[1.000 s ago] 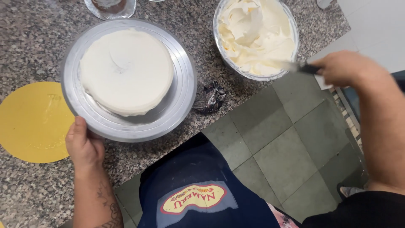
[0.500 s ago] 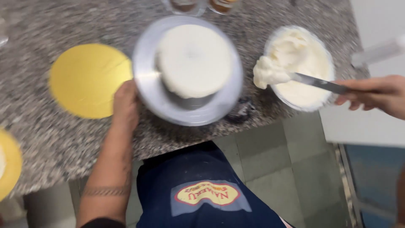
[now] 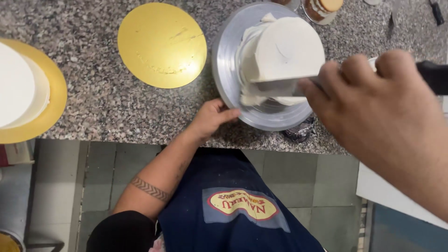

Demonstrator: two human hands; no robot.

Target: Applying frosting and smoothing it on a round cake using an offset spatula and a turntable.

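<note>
Closest to the camera, the right hand (image 3: pixel 373 112) fills the right side of the view, its fingers curled tight around the dark handle of a metal spatula (image 3: pixel 280 85). The flat blade reaches leftward and lies against the near side of a white frosted cake (image 3: pixel 284 49), where a thick ridge of cream is piled along the cake's left edge. The cake sits in the middle of a round silver turntable (image 3: pixel 226 70) on the speckled granite counter (image 3: pixel 93 102). The left hand (image 3: pixel 212 116) comes up from below, fingers loosely bent and touching the turntable's near rim. Left of the turntable lies a bare round gold cake board (image 3: pixel 161 44). At the far left edge, well apart, another white cake (image 3: pixel 16 84) rests on its own gold board.
</note>
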